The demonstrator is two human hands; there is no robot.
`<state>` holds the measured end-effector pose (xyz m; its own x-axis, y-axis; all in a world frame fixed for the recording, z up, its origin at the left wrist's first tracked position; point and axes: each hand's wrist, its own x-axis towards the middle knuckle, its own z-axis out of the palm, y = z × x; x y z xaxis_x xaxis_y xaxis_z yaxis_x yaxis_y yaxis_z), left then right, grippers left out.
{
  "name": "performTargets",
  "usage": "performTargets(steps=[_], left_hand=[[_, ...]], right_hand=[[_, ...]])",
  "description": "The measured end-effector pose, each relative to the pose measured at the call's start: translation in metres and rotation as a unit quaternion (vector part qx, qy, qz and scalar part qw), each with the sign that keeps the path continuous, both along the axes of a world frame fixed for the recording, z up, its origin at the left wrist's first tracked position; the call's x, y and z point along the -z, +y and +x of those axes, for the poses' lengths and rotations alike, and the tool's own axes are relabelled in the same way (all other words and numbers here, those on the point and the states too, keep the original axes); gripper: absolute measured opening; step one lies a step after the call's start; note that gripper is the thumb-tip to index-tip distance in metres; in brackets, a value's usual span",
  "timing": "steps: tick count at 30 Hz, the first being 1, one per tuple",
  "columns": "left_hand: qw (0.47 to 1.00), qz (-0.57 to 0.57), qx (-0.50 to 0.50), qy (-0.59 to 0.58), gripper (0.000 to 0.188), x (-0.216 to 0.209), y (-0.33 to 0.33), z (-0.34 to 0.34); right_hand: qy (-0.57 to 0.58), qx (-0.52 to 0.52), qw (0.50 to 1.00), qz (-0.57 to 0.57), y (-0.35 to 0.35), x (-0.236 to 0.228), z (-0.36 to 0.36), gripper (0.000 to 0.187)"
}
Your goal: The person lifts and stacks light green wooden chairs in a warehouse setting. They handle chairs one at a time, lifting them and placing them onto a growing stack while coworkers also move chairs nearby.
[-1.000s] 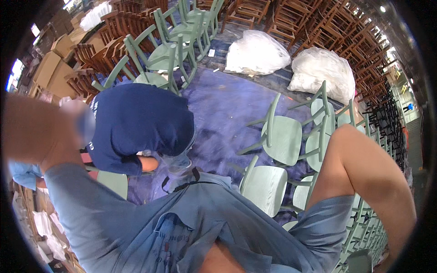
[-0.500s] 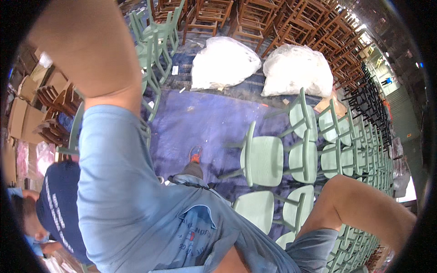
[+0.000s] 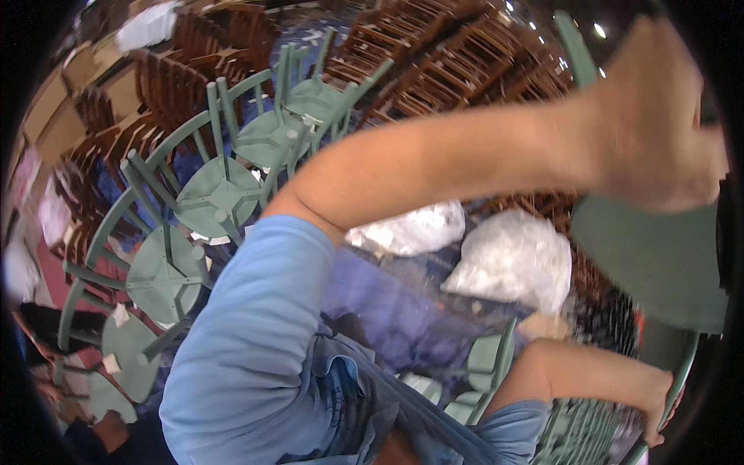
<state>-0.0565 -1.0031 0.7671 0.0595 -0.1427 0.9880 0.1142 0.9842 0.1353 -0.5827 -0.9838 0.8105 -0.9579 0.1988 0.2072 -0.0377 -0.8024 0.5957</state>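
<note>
Grasping green chair (image 3: 647,260) by rail (image 3: 687,360) with right hand (image 3: 661,411); cannot tell for blurred left hand (image 3: 655,128). Probably stiff, moderately heavy; best held by rail.

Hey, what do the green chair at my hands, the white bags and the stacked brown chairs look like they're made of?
Green chair: probably painted wood, as its even, opaque, matte color suggests, though blur hides any grain. White bags: likely thin plastic film, shiny and creased. Stacked brown chairs: likely stained wood, judging by the dark reddish-brown tone and slatted build.
</note>
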Motion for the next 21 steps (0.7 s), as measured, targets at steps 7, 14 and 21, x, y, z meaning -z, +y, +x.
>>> performTargets(steps=[7,14,21], left_hand=[[0.984,0.004,0.111,0.136,0.058,0.056,-0.195,0.021],[0.83,0.377,0.244,0.33,0.07,0.209,-0.319,0.075],[0.846,0.444,0.167,0.243,0.058,0.306,-0.363,0.15]], right_hand=[[0.136,-0.057,0.976,0.162,-0.265,0.017,0.047,0.034],[0.368,-0.185,0.856,0.311,-0.538,0.039,0.169,0.03],[0.439,-0.268,0.787,0.341,-0.721,0.082,0.324,0.03]])
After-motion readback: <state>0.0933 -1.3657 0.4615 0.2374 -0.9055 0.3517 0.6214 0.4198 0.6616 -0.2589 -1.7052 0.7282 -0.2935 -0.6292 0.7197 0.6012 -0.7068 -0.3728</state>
